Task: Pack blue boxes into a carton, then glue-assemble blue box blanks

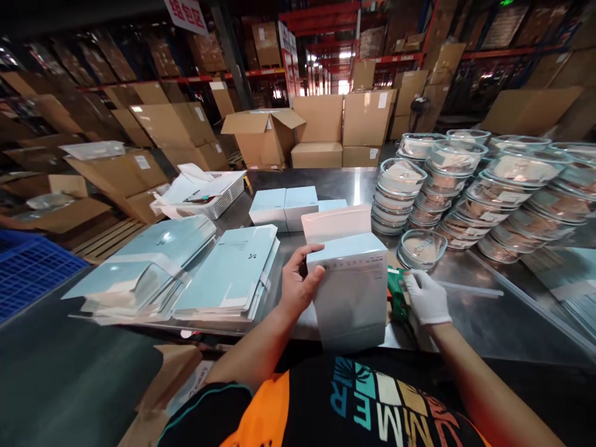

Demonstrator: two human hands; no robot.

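Observation:
A light-blue and white carton (351, 292) stands upright in front of me, its open flap (338, 223) raised at the far side. My left hand (300, 276), bare, grips the carton's left edge, thumb on the near face and fingers at the top. My right hand (427, 299), in a white glove, is closed around a green object (397, 295) against the carton's right side. That object is partly hidden by the carton, so its kind is unclear. Beyond the gloved hand lies a round glass container (421, 249) with a clear lid.
Flat light-blue cartons lie in two piles (226, 267) (158, 267) at the left. Closed blue boxes (285, 208) stand behind. Stacked glass containers (507, 186) fill the right. A white basket (218, 202) holds papers. A blue crate (35, 267) is far left; brown cartons stand beyond the metal table.

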